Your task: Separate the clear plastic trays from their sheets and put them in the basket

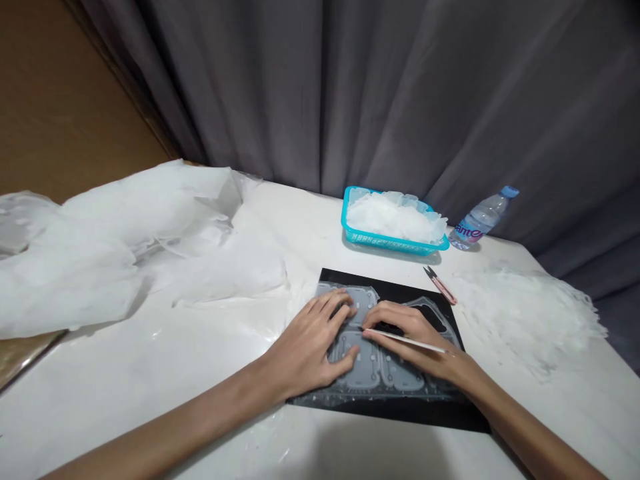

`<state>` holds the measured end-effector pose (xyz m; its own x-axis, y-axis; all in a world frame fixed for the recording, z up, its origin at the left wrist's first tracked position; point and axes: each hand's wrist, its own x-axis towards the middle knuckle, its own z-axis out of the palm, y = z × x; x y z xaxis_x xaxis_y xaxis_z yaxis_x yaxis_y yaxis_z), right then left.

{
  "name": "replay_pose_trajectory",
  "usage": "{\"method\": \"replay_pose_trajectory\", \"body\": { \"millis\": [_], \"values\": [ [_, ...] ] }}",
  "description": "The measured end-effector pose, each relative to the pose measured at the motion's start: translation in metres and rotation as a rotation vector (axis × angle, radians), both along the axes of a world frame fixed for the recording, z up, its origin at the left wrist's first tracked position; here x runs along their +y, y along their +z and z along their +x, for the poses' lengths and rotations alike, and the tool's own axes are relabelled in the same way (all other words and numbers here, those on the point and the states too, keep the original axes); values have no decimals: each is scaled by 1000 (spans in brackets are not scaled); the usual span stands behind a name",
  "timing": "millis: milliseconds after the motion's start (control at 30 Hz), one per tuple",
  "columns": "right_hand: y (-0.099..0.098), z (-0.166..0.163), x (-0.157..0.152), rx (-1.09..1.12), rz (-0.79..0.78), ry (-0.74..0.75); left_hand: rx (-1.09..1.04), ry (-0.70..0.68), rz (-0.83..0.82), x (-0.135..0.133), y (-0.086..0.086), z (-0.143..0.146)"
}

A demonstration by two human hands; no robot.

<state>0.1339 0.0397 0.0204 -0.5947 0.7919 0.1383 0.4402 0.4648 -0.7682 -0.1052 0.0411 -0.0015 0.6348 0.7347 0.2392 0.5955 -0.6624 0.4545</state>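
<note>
A translucent moulded sheet (361, 379) with several rounded panels lies on a black mat (385, 411). My left hand (320, 337) rests on the sheet's left side, fingers spread and bent. My right hand (407, 333) pinches a thin, white, pen-like tool (413, 341), its tip hidden near the fingertips, by the seam between panels. What kind of tool it is, I cannot make out. At the sheet's upper right, an opening in it (430, 312) shows the black mat through.
Behind the mat stands a turquoise basket (395, 245) heaped with translucent white pieces. A water bottle (477, 223) is beside it. Pink-handled thread snips (441, 287) lie at the mat's corner. Thin translucent sheets (535, 313) are piled right; crumpled white plastic sheeting (150, 233) covers the left.
</note>
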Motion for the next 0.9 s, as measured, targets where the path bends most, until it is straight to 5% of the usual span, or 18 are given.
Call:
{"method": "replay_pose_trajectory", "body": {
  "millis": [467,700,900],
  "values": [
    [-3,2,-6,-261,244,58,-9,13,-31,-1,-4,-4],
    [0,8,-7,-121,161,50,42,26,-3,-1,0,-4],
    [-7,2,-3,-154,271,67,51,19,77,-1,-3,-4]
  ]
}}
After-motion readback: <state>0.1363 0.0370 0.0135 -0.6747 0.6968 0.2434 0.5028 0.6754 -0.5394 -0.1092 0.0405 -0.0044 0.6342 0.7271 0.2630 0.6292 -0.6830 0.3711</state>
